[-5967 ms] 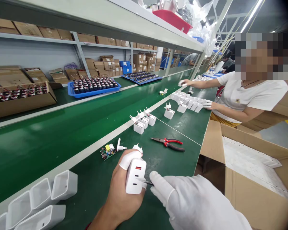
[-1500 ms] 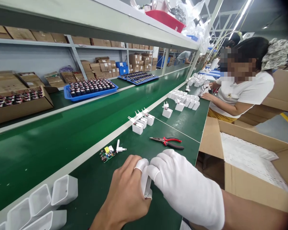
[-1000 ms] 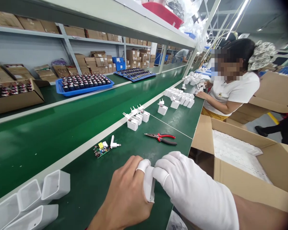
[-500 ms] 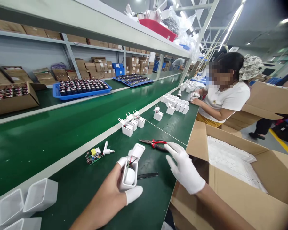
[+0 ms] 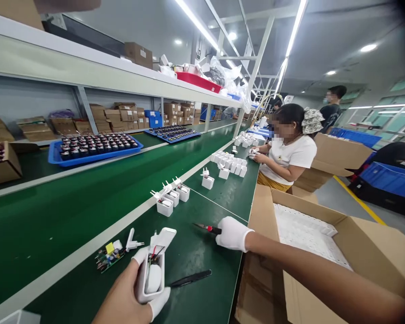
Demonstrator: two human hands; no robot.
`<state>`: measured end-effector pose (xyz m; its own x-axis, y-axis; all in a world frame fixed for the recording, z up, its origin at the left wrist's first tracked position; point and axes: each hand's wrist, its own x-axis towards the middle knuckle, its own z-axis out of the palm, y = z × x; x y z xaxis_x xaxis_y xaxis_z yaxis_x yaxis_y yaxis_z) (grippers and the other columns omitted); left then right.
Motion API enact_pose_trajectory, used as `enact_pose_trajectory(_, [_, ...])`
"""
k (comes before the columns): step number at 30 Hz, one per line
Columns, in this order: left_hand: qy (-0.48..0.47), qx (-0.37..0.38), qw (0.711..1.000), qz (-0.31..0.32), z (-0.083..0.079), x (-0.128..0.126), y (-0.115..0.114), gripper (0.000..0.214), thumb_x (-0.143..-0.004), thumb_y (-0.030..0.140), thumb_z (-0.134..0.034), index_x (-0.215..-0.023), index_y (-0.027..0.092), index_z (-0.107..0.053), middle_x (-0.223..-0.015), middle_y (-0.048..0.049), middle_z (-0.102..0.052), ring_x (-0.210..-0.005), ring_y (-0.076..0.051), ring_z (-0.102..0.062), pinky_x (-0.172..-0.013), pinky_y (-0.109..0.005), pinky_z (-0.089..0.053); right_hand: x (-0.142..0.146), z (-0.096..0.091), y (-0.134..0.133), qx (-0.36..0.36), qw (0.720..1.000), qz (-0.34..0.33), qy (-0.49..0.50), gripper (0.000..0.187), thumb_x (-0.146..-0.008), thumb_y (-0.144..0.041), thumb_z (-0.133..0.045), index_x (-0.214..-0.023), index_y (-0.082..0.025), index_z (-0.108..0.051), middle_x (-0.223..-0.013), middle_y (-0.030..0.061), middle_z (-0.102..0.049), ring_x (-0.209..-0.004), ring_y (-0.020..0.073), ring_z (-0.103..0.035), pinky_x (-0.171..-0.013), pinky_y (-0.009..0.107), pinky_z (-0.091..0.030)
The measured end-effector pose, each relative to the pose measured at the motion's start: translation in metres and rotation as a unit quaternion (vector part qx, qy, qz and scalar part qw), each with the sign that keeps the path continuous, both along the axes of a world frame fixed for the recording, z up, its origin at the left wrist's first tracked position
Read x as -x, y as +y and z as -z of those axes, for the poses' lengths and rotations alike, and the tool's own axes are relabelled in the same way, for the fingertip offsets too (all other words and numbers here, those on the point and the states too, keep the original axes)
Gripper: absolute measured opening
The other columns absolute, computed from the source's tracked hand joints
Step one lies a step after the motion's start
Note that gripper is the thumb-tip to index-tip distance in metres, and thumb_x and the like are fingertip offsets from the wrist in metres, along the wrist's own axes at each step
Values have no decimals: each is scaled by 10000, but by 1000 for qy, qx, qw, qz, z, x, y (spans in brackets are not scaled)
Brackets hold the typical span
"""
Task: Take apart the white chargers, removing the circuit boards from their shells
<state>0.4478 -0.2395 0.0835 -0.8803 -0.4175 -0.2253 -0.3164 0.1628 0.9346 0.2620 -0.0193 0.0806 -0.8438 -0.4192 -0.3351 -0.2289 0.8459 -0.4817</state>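
Over the green table point(image 5: 185, 245), my right hand point(image 5: 234, 234) is wrapped round the pliers point(image 5: 209, 228) and my left hand point(image 5: 128, 289) holds the white housing point(image 5: 141, 282), just beside the black tweezers point(image 5: 191, 278). Should the tilted lid point(image 5: 167, 236) be tugged, the red wire point(image 5: 157, 249) could tear, I judge; a slack left grip could drop the housing. My right hand hides most of the pliers' handles; the wire's ends are too small to trace.

Bright ceiling tubes point(image 5: 294, 28) overhead, soft sheen on green belt point(image 5: 87, 211); wide-angle bowing, upper-right corner black, distance soft
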Motion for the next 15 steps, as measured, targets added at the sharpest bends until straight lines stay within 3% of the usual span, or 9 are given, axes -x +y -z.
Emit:
enact_pose_trajectory(2, [-9,50,999,-15,-5,0,0,750,-576,427,-740,-1256,200,-521,-1268,-116,-604,-1172,-333,-592,-923,-332,-535,-15,-3,8,86,991,18,-98,118,-610,-245,-604,-598,-129,-615,-632,108,-645,-635,253,-665,-650,396,-557])
enact_pose_trajectory(4, [-21,61,998,-8,-6,-3,1,734,-575,425,-725,-1251,208,-539,-1270,-109,-608,-1180,-340,-585,-963,-361,-519,-36,-4,16,186,968,22,-169,248,-610,-324,-540,-697,-128,-665,-827,127,-704,-749,244,-698,-729,371,-573])
enact_pose_trajectory(5, [-22,38,999,3,-5,-4,2,724,-576,421,-731,-1243,208,-546,-1243,-110,-625,-1162,-339,-596,-981,-379,-508,-48,-4,19,260,942,32,-209,290,-600,-339,-532,-738,-137,-688,-946,123,-711,-871,246,-699,-815,369,-564])
enact_pose_trajectory(7, [0,-77,996,45,2,-4,10,724,-566,414,-760,-1228,202,-557,-1189,-117,-651,-1130,-339,-615,-996,-414,-499,-71,-2,20,436,847,68,-296,265,-563,-301,-572,-732,-169,-727,-1026,94,-710,-1091,259,-636,-961,383,-504])
enact_pose_trajectory(9, [42,-229,965,117,12,2,23,729,-561,427,-794,-1215,198,-569,-1167,-125,-653,-1136,-345,-614,-980,-442,-507,-90,1,13,591,724,86,-346,208,-516,-218,-622,-674,-193,-754,-917,78,-722,-1151,281,-591,-1001,401,-468])
enact_pose_trajectory(10, [55,-286,943,161,16,7,30,704,-583,451,-797,-1204,201,-580,-1150,-126,-653,-1128,-347,-617,-959,-462,-516,-98,4,8,635,684,80,-350,195,-510,-192,-635,-660,-198,-761,-862,75,-720,-1133,291,-594,-994,409,-467])
enact_pose_trajectory(12, [58,-338,909,238,20,19,43,590,-672,503,-768,-1160,211,-612,-1057,-109,-663,-1039,-337,-654,-885,-495,-545,-109,9,-3,656,671,50,-343,150,-523,-198,-659,-637,-187,-756,-783,76,-708,-1026,302,-632,-941,421,-490])
enact_pose_trajectory(15, [69,-331,892,298,15,25,53,437,-823,520,-676,-1123,205,-630,-950,-73,-659,-875,-266,-677,-779,-459,-581,-119,17,-13,633,672,56,-380,188,-545,-279,-737,-696,-167,-746,-704,69,-681,-851,288,-660,-829,419,-522])
